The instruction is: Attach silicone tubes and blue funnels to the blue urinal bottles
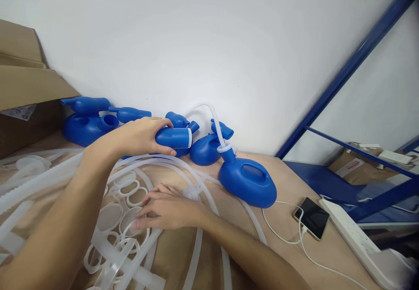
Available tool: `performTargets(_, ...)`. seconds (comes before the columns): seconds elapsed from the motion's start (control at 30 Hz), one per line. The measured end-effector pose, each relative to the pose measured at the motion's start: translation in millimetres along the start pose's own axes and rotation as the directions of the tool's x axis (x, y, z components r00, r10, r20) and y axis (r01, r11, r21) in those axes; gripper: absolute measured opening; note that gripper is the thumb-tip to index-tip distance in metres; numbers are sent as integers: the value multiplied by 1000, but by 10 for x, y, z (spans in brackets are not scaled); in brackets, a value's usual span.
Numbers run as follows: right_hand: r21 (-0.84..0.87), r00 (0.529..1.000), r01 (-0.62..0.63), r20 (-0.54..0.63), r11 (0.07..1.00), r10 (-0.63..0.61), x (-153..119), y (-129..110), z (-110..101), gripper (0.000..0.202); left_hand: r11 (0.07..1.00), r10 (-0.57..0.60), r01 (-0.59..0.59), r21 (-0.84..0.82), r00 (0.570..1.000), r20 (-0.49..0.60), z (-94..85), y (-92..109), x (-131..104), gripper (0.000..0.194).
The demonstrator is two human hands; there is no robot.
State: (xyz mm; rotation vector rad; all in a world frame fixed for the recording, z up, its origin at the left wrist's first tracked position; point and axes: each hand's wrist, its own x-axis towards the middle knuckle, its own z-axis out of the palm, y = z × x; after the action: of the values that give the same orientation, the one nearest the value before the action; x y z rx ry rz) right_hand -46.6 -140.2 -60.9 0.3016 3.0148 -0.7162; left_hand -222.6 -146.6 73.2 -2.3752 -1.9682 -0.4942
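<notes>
My left hand is closed around a blue plastic tubular piece with a white ring on its right end, held in front of other blue pieces. Lower down, my right hand reaches over a pile of translucent white caps and thin white rings. Its fingers are apart, with the thumb at the edge of a round cap. To the right stands a blue urinal bottle with a handle; a white tube runs into the white cap on its neck.
Along the wall lie more blue bottles and blue spouted pieces. White tubes curl across the table. A cardboard box stands left. A phone on a cable and a power strip lie right, near a blue metal frame.
</notes>
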Motion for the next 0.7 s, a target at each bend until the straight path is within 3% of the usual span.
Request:
performTargets(0.2, 76, 972, -44, -229, 996, 60, 72, 50, 107, 25, 1000, -1, 1, -2, 1000, -2, 10, 26, 6, 81)
performTargets(0.33, 147, 848, -9, -524, 989, 85, -3, 35, -23, 24, 1000, -6, 6, -10, 1000, -12, -8, 36, -15, 83)
performTargets(0.4, 123, 753, 72, -658, 990, 27, -112, -15, -200, 17, 1000, 10, -11, -29, 999, -32, -28, 49, -31, 82)
performTargets(0.5, 65, 560, 152, -828, 986, -32, -351, -86, -551, 15, 998, 17, -22, -51, 995, -99, -66, 76, -48, 80)
performTargets(0.6, 12, 262, 69, -965, 998, -6, -635, -74, -888, 14, 995, -94, 81, -60, 960, -262, -110, 99, -56, 82)
performTargets(0.63, 3, 187, 28, -982, 1000, -2, -727, -46, -980, 15, 989, -147, 132, -68, 933, -328, -124, 106, -58, 83)
performTargets(0.7, -28, 92, -53, -996, 998, -23, -887, 42, -1120, 23, 976, -220, 202, -86, 884, -412, -149, 137, -68, 84)
